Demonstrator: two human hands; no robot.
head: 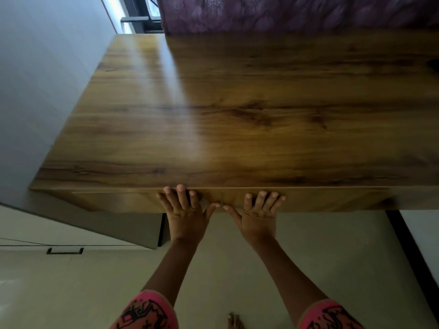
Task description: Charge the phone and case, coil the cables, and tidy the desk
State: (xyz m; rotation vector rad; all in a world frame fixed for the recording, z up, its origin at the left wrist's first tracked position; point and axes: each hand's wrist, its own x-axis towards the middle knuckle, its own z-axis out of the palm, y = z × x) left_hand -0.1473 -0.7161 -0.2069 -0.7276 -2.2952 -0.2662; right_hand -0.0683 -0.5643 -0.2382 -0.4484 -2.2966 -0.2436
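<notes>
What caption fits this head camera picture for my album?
The left hand and right hand, fingers spread, rest side by side against the front of the wooden desk.

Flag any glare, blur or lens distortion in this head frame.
Head view: a pale glare band runs down the desk top from the bright window, washing out the grain there; head view is soft overall, the curtain smeared, the left hand and right hand fairly sharp; wide-angle stretch splays the desk's left edge outward.
</notes>
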